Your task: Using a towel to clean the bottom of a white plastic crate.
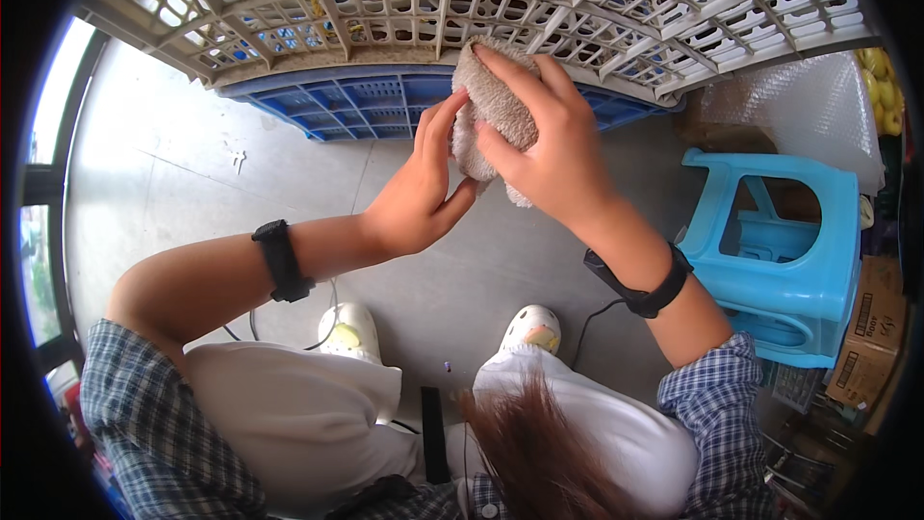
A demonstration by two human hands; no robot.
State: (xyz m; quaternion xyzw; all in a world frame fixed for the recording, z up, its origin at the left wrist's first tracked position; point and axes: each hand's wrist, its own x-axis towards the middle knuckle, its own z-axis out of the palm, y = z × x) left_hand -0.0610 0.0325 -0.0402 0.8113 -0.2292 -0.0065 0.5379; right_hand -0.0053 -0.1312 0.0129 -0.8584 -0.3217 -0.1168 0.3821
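Both hands are raised in front of a plastic crate, with a folded beige terry cloth [498,105] between them. My right hand [552,133] grips the cloth from the right, its fingers spread over the top and its thumb pressed into the middle. Along the cloth's left side, my left hand [426,184] supports it with fingertips and thumb. A loose corner of the cloth hangs below my right thumb. The off-white lattice crate [393,54] stands just beyond the hands, and yellow, blue and green items show through its openings.
Beneath the white crate is a blue plastic crate [339,105] on the grey floor [289,166]. To the right, a light-blue plastic stool [779,289] lies on its side. Bubble wrap [801,108] and a cardboard box [870,332] are near it. Thin black cables [595,318] hang by both arms.
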